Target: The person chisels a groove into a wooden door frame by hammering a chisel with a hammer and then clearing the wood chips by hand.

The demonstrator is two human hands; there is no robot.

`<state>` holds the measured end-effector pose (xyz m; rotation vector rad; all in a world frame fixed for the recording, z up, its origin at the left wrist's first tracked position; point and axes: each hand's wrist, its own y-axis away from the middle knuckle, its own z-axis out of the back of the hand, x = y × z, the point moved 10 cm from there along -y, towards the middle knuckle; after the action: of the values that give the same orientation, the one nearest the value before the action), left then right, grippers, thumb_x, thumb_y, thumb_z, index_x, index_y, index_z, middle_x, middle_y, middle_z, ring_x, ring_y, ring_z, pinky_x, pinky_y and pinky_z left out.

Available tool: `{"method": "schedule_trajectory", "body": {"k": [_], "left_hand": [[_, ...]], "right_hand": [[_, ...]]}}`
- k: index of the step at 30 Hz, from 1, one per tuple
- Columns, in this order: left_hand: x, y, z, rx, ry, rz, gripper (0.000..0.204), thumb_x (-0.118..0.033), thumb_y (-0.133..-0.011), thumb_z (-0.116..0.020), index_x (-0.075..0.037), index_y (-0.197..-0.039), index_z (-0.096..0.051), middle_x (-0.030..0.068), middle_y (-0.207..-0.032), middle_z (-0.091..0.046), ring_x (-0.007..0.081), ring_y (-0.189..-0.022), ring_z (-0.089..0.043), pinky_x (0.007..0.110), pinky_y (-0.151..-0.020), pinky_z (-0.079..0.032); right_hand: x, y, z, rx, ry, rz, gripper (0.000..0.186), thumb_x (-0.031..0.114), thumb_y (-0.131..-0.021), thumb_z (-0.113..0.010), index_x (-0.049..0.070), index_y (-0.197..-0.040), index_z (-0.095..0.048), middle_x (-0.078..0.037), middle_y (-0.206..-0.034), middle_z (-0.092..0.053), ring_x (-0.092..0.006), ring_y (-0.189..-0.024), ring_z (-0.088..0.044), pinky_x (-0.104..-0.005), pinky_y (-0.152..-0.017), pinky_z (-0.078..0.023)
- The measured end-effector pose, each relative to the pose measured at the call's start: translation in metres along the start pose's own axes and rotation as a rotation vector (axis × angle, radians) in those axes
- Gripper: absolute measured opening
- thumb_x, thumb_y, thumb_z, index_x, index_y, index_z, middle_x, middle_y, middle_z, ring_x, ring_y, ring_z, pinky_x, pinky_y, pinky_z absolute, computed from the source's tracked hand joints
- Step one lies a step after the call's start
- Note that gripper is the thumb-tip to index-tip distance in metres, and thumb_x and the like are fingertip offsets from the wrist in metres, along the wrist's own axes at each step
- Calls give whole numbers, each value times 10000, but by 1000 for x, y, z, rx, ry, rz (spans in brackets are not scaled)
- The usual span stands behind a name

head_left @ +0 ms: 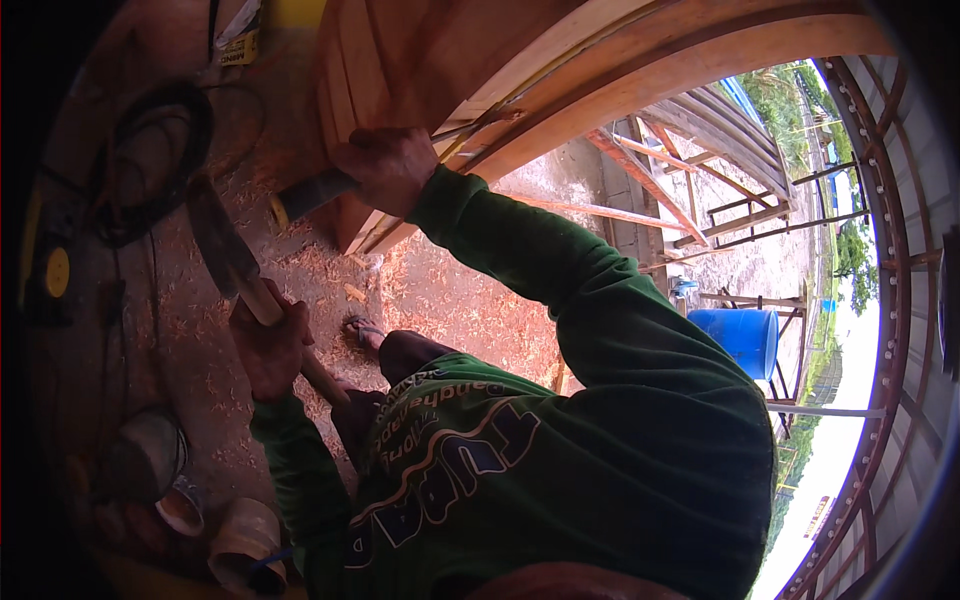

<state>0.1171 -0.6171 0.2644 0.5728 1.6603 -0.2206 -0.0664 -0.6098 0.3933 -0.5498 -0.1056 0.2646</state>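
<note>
My right hand [392, 170] is closed around a chisel; its dark handle [318, 194] with a yellow end sticks out on the left. The metal shaft points right, with its tip at or close to a long reddish-brown wooden piece [620, 90]. Lower left, my left hand [272, 342] wraps around the pale wooden handle of a hammer-like tool [226, 238]. Its long dark head points up and left, beneath the chisel's handle end and apart from it. The exact shape of that head is hard to make out in the shade.
Wood shavings [440, 300] cover the ground around my sandalled foot [364, 330]. A coiled black cable [150, 165] lies at the left, above a dark tool with a yellow round part [57, 272]. Buckets [245, 545] stand lower left. A blue barrel [735, 340] and timber frames [660, 180] are at the right.
</note>
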Motion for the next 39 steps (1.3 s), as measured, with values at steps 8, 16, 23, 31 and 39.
{"method": "schedule_trajectory", "body": {"k": [8,16,23,31,39], "left_hand": [[2,1,-4,1,-16,31,190,12,-737,-616,-57,-832,-467,31,-608,-487,142,-471,-523,284,-434,-420],[-4,-12,-13,-72,95,-65,182,57,-758,-591,-46,-855,-475,30,-599,-507,118,-454,-532,271,-425,-452],[10,-17,-18,-11,97,-72,192,-7,-734,-609,-7,-899,-509,32,-593,-512,107,-458,-531,265,-416,-435],[14,-32,-30,-2,148,2,188,16,-740,-619,-36,-869,-493,19,-594,-492,119,-453,-522,275,-416,-428],[19,-27,-26,-6,184,-67,201,24,-740,-620,-23,-906,-518,24,-593,-516,116,-457,-533,268,-410,-425]], "right_hand": [[-12,4,-2,-25,46,-26,175,141,-635,-693,166,-755,-569,-33,-674,-545,-264,-594,-609,-390,-477,-480],[-13,-1,0,-59,27,-61,201,129,-622,-714,154,-760,-571,-35,-688,-566,-264,-614,-625,-393,-489,-487],[-27,-2,1,-14,52,-129,176,147,-656,-711,147,-774,-580,-33,-715,-590,-271,-637,-633,-408,-525,-505],[-37,1,-8,40,90,-151,159,116,-674,-687,150,-796,-590,-43,-726,-606,-278,-666,-640,-407,-551,-514],[-36,0,-1,18,55,-141,166,104,-666,-695,146,-782,-584,-50,-709,-600,-288,-652,-633,-416,-548,-513]]}}
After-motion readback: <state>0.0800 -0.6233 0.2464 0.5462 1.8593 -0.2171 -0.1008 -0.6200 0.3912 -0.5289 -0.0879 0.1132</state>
